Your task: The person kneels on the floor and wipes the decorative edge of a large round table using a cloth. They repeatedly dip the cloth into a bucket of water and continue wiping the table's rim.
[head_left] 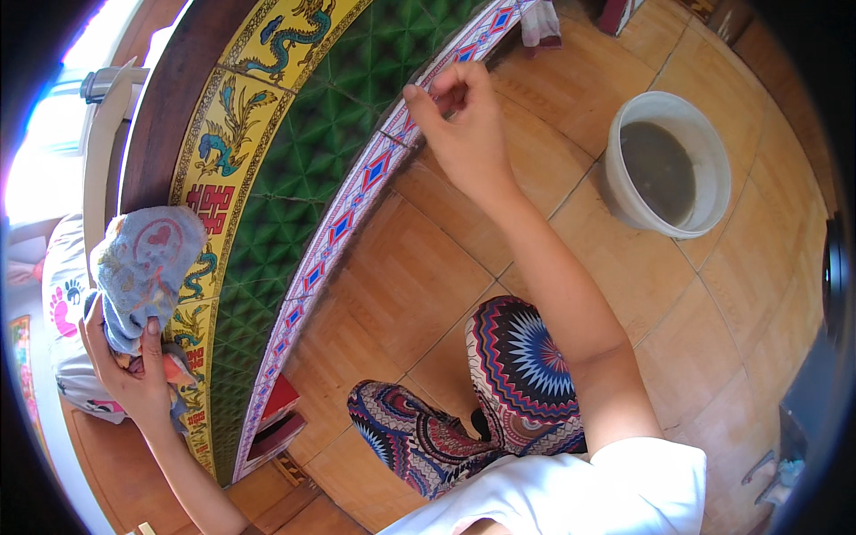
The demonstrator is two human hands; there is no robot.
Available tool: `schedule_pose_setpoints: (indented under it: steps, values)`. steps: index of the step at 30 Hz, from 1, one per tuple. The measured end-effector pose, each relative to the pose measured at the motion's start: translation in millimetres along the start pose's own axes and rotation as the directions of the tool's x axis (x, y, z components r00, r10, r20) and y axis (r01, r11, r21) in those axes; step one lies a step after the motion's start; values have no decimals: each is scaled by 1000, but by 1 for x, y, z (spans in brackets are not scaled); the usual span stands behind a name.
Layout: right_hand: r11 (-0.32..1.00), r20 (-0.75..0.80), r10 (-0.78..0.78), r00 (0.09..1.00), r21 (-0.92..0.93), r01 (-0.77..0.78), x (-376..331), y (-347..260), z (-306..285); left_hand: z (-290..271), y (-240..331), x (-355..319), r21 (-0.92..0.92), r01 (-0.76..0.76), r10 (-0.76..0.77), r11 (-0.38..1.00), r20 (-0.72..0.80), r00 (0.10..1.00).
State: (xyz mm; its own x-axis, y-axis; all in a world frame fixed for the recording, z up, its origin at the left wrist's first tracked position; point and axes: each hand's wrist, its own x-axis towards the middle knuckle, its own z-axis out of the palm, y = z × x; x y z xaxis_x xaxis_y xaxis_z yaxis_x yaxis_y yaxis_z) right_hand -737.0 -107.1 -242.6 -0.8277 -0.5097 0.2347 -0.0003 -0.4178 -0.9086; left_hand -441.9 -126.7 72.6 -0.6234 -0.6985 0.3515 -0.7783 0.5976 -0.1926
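Note:
My left hand [134, 374] is wrapped round a damp-looking grey-blue cleaning cloth [153, 254] with a heart print. The cloth lies against the yellow tile border [214, 134] with dragons and phoenixes, beside the dark wooden edge. My right hand [464, 125] is raised over the patterned white, red and blue trim [374, 168] along the green tiled face [285, 196]. Its fingers are loosely curled with the thumb apart, and no object shows in them. Whether its fingertips touch the trim I cannot tell.
A white plastic bucket [620, 169] of murky grey water stands on the tan tiled floor [392, 276] to the right. A red box-like thing [278, 419] sits at the foot of the tiled face. A pale cloth [540, 25] hangs near the far end. My patterned trouser legs are below.

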Motion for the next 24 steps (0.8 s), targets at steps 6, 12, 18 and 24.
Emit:
schedule_pose_setpoints:
  steps: [6, 12, 18, 24]
  values:
    - [180, 479, 401, 781, 795, -580, -40, -1, -32, 0, -1, -1, -3, 7, -7, 1000, -13, 1000]
    - [78, 612, 543, 576, 646, -760, -116, -34, -20, 3, -3, -5, 15, 17, -16, 1000, -38, 999]
    - [449, 704, 454, 545, 347, -823, -198, -40, -1, 4, -3, -7, 163, -54, 66, 985, -69, 995]
    - [865, 648, 337, 683, 74, -497, -197, -36, -12, 4, 4, -22, 256, -165, 199, 952, -114, 973]
